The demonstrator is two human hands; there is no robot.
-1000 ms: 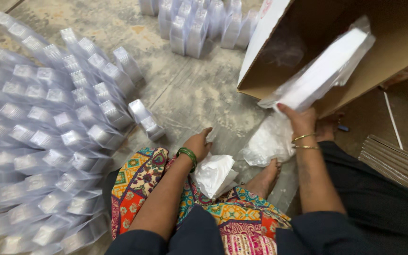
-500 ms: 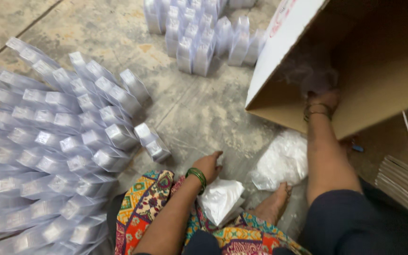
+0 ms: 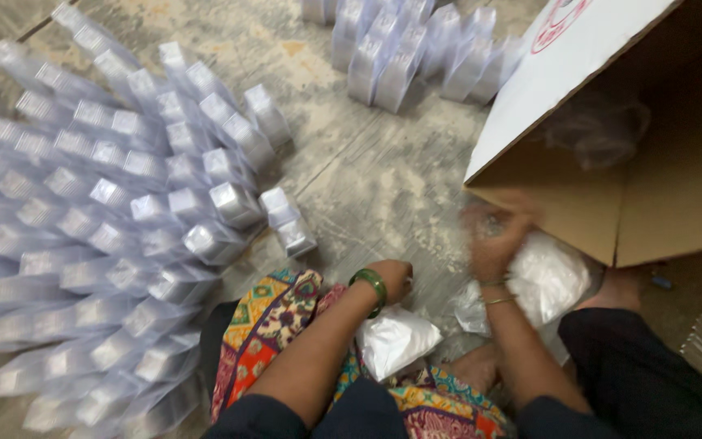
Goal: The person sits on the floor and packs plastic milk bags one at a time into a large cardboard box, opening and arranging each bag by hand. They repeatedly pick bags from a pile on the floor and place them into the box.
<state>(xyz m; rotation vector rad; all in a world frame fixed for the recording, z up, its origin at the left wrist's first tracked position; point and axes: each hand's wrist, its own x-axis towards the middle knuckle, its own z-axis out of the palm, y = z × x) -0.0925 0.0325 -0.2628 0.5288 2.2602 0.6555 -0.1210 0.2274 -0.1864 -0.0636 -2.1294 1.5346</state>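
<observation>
Left hand (image 3: 392, 278) curled, grip pinching crumpled white plastic bag (image 3: 392, 341) near brown cardboard box (image 3: 652, 187). Right hand (image 3: 493, 240) blurred below box, grip unclear, touching translucent white plastic bag (image 3: 550, 276).

Left hand (image 3: 393, 279), green bangle on wrist, resting on crumpled white plastic bag (image 3: 393, 340) in lap. Right hand (image 3: 493, 242), blurred, touching translucent plastic bag (image 3: 548, 276) beside open brown cardboard box (image 3: 611, 203). Rows of clear plastic packets (image 3: 123, 211) on concrete floor (image 3: 367, 179).
</observation>
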